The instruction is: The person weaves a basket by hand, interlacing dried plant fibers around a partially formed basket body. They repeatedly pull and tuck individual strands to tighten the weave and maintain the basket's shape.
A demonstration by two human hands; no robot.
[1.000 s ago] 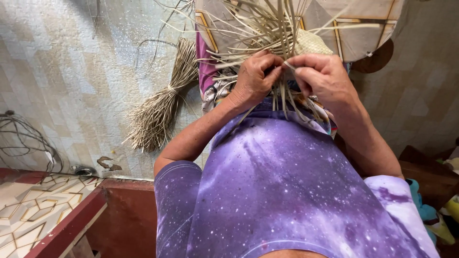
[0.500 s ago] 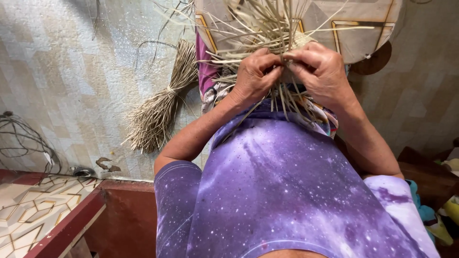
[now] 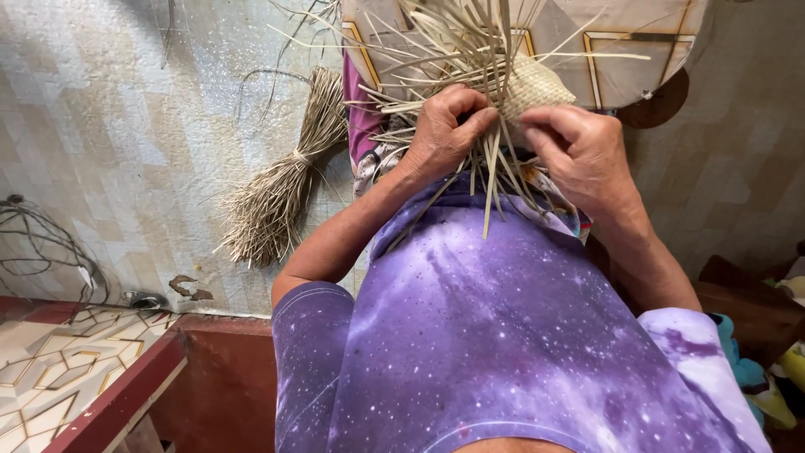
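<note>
Fingers of my left hand (image 3: 440, 134) and right hand (image 3: 579, 151) pinch thin, dry pale straw strips (image 3: 490, 168) beside small woven straw piece (image 3: 532, 84) in upper centre; these strips seem light, springy, easily cracked.

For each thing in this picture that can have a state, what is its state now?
Left hand: closed on pale straw strips.
Right hand: pinching strips beside the left hand.
Pale woven straw piece: partly woven, many loose strips sticking out and hanging down.
Dry straw bundle: tied near the middle, lying on the patterned floor, untouched.
Grey wires: loosely coiled on the floor.
</note>
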